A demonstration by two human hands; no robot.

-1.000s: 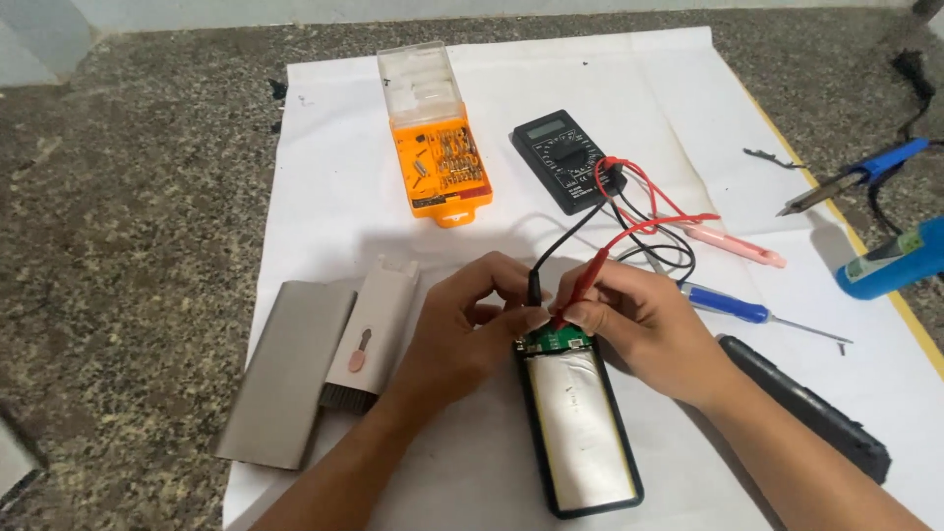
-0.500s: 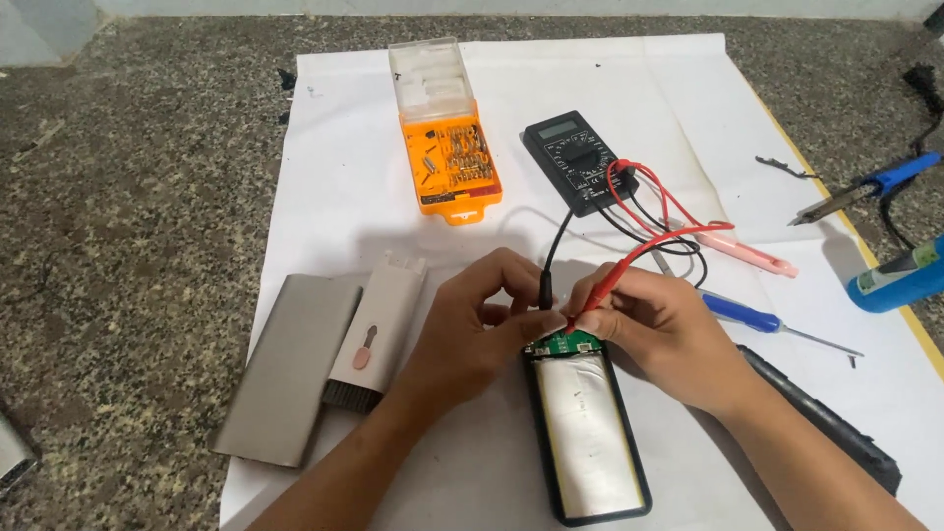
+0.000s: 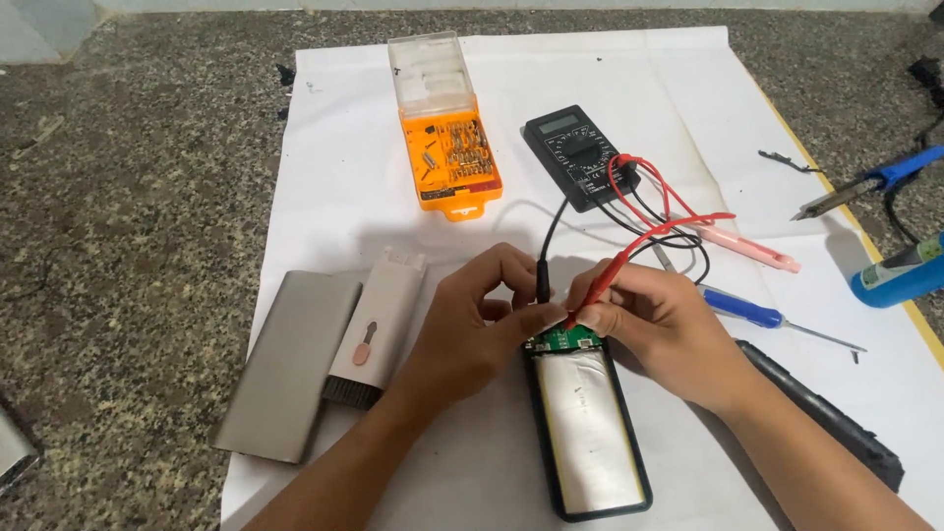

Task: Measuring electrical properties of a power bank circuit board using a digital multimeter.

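Right hand (image 3: 669, 329) is pinching the red probe (image 3: 602, 280) near its tip, fingers closed round it, tip pressing onto the green board (image 3: 562, 339) at the top of the open power bank (image 3: 587, 428). Left hand (image 3: 472, 329) is gripping the black probe (image 3: 542, 285) the same way, fingers closed, its tip going down at the board's left end (exact contact point is hidden by the fingers). Power bank is lying flat on the white paper (image 3: 334, 177), silver cell facing up, just below both hands.

Step in hand, as I judge it: probing the board with both leads. Next move probably calls for keeping both tips steady and apart while looking up at the meter (image 3: 575, 157), which is sitting well above the hands with the leads looping beside it.

Room: grey cover (image 3: 290, 364) and pale brush tool (image 3: 374, 329) are lying just left of the left wrist; blue screwdriver (image 3: 757, 317) and a black bar (image 3: 821, 413) are crowding the right side, near the right forearm. Orange bit case (image 3: 447, 147) is well clear at the top. Open paper is showing mostly between the case and the hands.
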